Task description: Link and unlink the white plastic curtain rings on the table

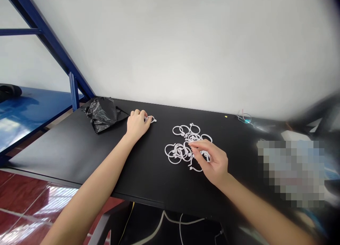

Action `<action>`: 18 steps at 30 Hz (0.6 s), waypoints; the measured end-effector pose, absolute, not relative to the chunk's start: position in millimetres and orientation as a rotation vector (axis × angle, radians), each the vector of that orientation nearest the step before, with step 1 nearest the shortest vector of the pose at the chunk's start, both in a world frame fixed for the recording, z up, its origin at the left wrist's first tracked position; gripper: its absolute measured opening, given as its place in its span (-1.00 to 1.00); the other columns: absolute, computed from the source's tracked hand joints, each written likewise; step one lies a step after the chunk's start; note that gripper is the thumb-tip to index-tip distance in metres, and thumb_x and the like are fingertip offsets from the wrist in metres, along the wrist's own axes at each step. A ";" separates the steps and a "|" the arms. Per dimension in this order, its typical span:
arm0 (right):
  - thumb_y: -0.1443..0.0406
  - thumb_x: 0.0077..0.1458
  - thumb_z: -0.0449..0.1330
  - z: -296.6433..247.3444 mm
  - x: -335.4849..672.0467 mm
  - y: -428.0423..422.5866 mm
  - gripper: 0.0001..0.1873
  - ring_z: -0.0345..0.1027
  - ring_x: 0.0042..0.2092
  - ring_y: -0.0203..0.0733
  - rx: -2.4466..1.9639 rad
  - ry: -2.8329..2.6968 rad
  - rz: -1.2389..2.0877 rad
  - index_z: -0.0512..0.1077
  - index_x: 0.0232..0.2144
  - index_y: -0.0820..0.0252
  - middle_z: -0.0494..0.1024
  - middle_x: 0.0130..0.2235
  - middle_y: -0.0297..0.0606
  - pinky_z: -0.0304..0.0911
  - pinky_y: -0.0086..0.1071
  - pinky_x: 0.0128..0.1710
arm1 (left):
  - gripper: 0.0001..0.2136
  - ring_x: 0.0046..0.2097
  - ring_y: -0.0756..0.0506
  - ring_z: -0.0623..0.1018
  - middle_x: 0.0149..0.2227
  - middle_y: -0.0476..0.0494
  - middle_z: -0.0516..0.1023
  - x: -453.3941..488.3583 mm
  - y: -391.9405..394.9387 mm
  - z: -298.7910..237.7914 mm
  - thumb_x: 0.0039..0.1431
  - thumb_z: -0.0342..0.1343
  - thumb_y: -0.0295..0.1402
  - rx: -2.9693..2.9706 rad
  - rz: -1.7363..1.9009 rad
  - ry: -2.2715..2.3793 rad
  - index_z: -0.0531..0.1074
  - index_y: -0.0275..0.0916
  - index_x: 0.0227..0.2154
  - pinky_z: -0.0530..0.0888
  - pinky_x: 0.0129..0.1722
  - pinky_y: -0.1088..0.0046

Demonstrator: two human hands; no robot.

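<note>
A loose pile of white plastic snap rings point(175, 157), like shower curtain rings, lies on the black table point(159, 181). Over the pile's right side is my right hand point(214, 161), thumb and forefinger pinched on one of the rings; several rings lie partly hidden beneath the hand. Farther back and to the left, my left hand point(136, 123) rests on the table with its fingers curled round white rings point(152, 120). Only a part of these shows past the thumb, so I cannot tell how many there are.
A crumpled black plastic bag point(103, 113) lies left of my left hand. At the back right sit a thin clear loop with a blue piece point(245, 120) and a small yellow bit point(226, 116). A blurred-out package point(292, 170) is at right. Blue metal framing point(53, 43) rises at left.
</note>
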State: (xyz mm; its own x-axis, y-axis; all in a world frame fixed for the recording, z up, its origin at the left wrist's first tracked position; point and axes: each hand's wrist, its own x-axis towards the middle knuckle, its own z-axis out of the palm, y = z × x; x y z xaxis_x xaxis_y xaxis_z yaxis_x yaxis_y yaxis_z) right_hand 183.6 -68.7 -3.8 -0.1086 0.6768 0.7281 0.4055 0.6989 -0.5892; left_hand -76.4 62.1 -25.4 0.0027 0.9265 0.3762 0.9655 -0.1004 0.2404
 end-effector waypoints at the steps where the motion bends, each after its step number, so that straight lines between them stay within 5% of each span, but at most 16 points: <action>1: 0.47 0.12 0.20 -3.6 183.4 -68.6 -0.79 0.52 -0.30 -0.15 -0.866 -1.732 0.284 0.53 -0.24 0.12 0.63 -0.30 -0.23 0.45 -0.26 -0.31 | -0.76 -0.07 -0.31 0.41 -0.18 -0.30 0.44 -75.3 60.7 -24.1 0.23 0.03 -0.16 -2.136 -0.696 -2.016 0.43 -0.25 -0.29 0.37 -0.17 0.22; 5: 0.50 0.11 0.19 -2.9 182.9 -69.0 -0.76 0.52 -0.28 -0.15 -0.856 -1.737 0.285 0.53 -0.23 0.13 0.63 -0.29 -0.23 0.45 -0.25 -0.29 | -0.79 0.02 -0.34 0.36 0.04 -0.35 0.35 -60.8 49.2 -16.6 0.24 0.04 -0.25 -2.142 -0.816 -1.817 0.41 -0.25 -0.18 0.33 -0.05 0.11; 12: 0.51 0.11 0.18 -3.4 183.0 -69.4 -0.75 0.52 -0.27 -0.15 -0.849 -1.755 0.291 0.52 -0.24 0.12 0.62 -0.30 -0.23 0.45 -0.24 -0.27 | -0.82 0.06 -0.22 0.39 0.06 -0.28 0.37 -19.9 19.8 -18.1 0.29 -0.01 -0.34 -2.872 -0.904 -1.249 0.40 -0.23 -0.13 0.36 0.05 0.15; 18: 0.49 0.14 0.16 -3.5 183.7 -69.9 -0.79 0.52 -0.28 -0.14 -0.875 -1.759 0.287 0.52 -0.26 0.12 0.63 -0.31 -0.23 0.46 -0.23 -0.27 | -0.89 0.05 -0.21 0.42 0.07 -0.28 0.37 -16.6 20.5 -29.0 0.28 0.02 -0.35 -3.137 -0.920 -1.270 0.43 -0.24 -0.29 0.38 0.05 0.13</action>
State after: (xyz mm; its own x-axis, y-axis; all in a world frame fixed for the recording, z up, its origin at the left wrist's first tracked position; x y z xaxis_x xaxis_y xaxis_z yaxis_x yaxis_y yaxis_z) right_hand 183.7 -69.9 -3.5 -0.1308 0.6799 0.7215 0.4156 0.6984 -0.5828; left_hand -16.6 20.5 -29.0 0.6133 0.7200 0.3248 0.5326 -0.6806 0.5031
